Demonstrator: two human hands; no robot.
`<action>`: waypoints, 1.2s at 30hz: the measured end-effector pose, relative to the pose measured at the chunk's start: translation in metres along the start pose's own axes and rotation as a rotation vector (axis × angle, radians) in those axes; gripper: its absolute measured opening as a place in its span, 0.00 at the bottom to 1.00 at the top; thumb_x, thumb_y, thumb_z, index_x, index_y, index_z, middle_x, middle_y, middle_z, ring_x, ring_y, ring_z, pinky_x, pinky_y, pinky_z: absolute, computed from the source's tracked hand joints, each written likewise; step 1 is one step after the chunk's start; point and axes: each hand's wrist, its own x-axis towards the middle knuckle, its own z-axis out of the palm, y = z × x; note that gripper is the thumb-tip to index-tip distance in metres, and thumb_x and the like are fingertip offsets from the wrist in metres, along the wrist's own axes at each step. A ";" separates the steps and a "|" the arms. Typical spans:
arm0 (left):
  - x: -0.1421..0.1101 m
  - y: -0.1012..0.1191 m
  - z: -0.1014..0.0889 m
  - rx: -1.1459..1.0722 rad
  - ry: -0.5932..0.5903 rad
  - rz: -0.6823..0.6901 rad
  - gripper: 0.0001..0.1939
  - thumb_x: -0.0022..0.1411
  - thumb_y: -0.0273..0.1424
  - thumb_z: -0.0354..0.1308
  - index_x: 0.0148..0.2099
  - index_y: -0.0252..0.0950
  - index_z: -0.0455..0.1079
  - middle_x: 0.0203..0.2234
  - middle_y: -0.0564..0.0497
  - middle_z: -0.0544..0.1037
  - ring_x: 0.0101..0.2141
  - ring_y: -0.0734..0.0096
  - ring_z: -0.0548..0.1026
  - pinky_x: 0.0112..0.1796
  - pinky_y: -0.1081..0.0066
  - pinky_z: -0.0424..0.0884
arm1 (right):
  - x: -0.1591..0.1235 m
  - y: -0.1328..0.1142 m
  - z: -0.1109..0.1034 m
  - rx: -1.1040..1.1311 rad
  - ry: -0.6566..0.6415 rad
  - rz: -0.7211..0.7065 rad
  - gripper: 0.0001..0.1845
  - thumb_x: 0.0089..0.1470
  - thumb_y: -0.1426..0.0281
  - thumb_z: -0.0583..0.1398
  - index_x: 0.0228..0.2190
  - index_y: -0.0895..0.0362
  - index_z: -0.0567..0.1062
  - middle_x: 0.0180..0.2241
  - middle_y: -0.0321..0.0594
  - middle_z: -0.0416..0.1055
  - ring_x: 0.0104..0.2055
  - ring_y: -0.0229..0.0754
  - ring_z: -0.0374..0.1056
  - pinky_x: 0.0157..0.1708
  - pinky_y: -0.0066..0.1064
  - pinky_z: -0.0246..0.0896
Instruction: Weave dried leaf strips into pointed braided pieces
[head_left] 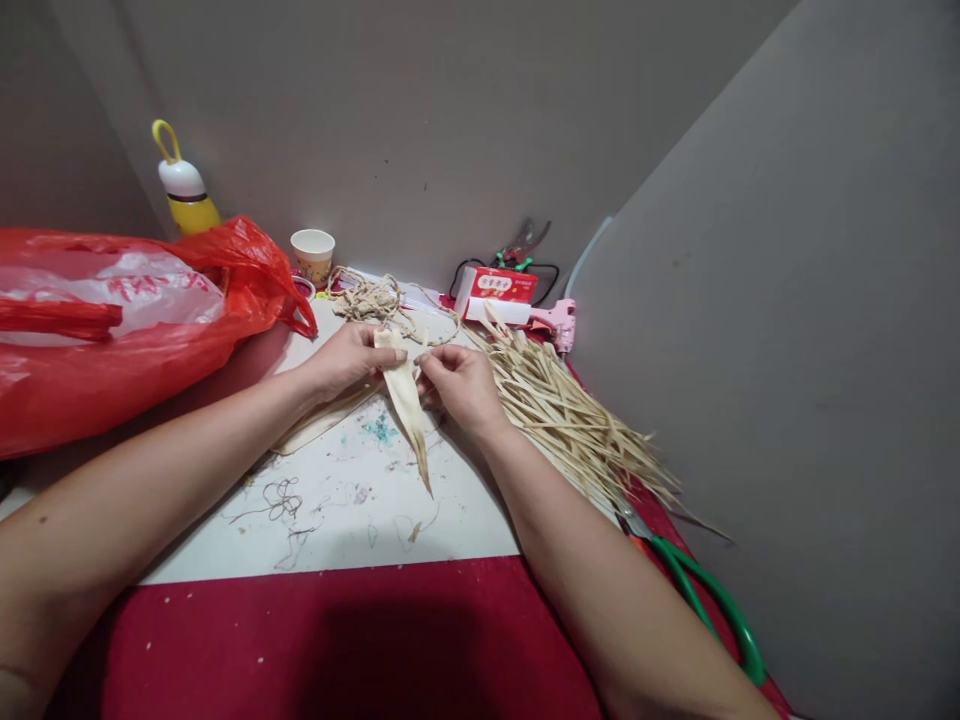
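Note:
My left hand (357, 358) pinches a pale dried husk leaf (405, 400) near its wide upper end, thumb lying across it. The leaf hangs down to a brown pointed tip above a stained white board (345, 510). Just right of the leaf, my right hand (461, 385) is closed, thumb against forefinger; a small pale bit shows at the fingertips, too small to name. Behind both hands lies a coil of twisted straw cord (369, 298). Beside my right hand spreads a pile of dried straw strips (570, 410).
A red plastic bag (247, 275) bulges at the left, before a yellow bottle (193, 212). Along the back stand a paper cup (313, 258), a red-and-white box (499, 290) and a pink tool (559, 322). Green-handled scissors (705, 590) lie at the right edge; grey walls enclose the table.

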 end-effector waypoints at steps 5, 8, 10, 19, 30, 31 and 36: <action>0.002 -0.006 0.001 -0.156 0.026 0.026 0.13 0.46 0.31 0.68 0.30 0.32 0.66 0.22 0.54 0.74 0.24 0.75 0.72 0.29 0.74 0.67 | 0.000 -0.006 0.002 0.356 -0.013 0.092 0.10 0.45 0.65 0.64 0.24 0.57 0.70 0.23 0.34 0.73 0.20 0.32 0.67 0.18 0.22 0.65; 0.002 -0.007 0.004 -0.230 0.066 0.038 0.15 0.48 0.32 0.68 0.32 0.34 0.64 0.22 0.55 0.74 0.25 0.72 0.74 0.31 0.70 0.71 | -0.002 -0.009 0.003 0.501 -0.007 0.124 0.11 0.47 0.65 0.65 0.26 0.56 0.67 0.24 0.35 0.75 0.22 0.32 0.70 0.19 0.20 0.65; 0.002 -0.008 0.005 -0.210 0.114 0.073 0.15 0.49 0.33 0.67 0.33 0.34 0.63 0.22 0.55 0.73 0.24 0.73 0.74 0.29 0.71 0.71 | -0.002 -0.011 0.002 0.594 0.020 0.136 0.12 0.49 0.66 0.64 0.26 0.55 0.65 0.26 0.36 0.77 0.25 0.34 0.72 0.22 0.20 0.66; 0.007 -0.010 0.001 -0.130 0.264 0.151 0.15 0.52 0.35 0.64 0.35 0.36 0.62 0.22 0.56 0.72 0.21 0.74 0.71 0.23 0.74 0.70 | -0.004 -0.019 -0.002 0.720 0.013 0.105 0.10 0.55 0.67 0.60 0.29 0.54 0.62 0.18 0.28 0.70 0.23 0.36 0.73 0.26 0.25 0.69; 0.014 -0.009 -0.011 -0.146 0.359 0.064 0.13 0.53 0.33 0.62 0.35 0.39 0.60 0.21 0.58 0.71 0.20 0.75 0.71 0.22 0.75 0.68 | -0.025 -0.097 -0.080 0.378 0.031 -0.114 0.09 0.51 0.64 0.62 0.27 0.52 0.66 0.16 0.26 0.61 0.12 0.28 0.51 0.13 0.22 0.47; 0.014 -0.010 -0.012 -0.137 0.357 0.062 0.12 0.53 0.33 0.62 0.35 0.39 0.60 0.21 0.58 0.72 0.20 0.74 0.71 0.22 0.75 0.68 | -0.033 -0.107 -0.095 0.301 0.052 -0.190 0.07 0.52 0.64 0.61 0.27 0.52 0.68 0.15 0.27 0.62 0.11 0.27 0.48 0.12 0.23 0.44; 0.010 -0.012 -0.008 -0.087 0.276 0.016 0.14 0.50 0.35 0.66 0.33 0.36 0.65 0.21 0.55 0.74 0.20 0.73 0.72 0.22 0.74 0.68 | -0.051 -0.112 -0.160 -0.324 0.294 -0.305 0.08 0.51 0.61 0.63 0.26 0.50 0.74 0.18 0.36 0.69 0.13 0.33 0.59 0.14 0.28 0.49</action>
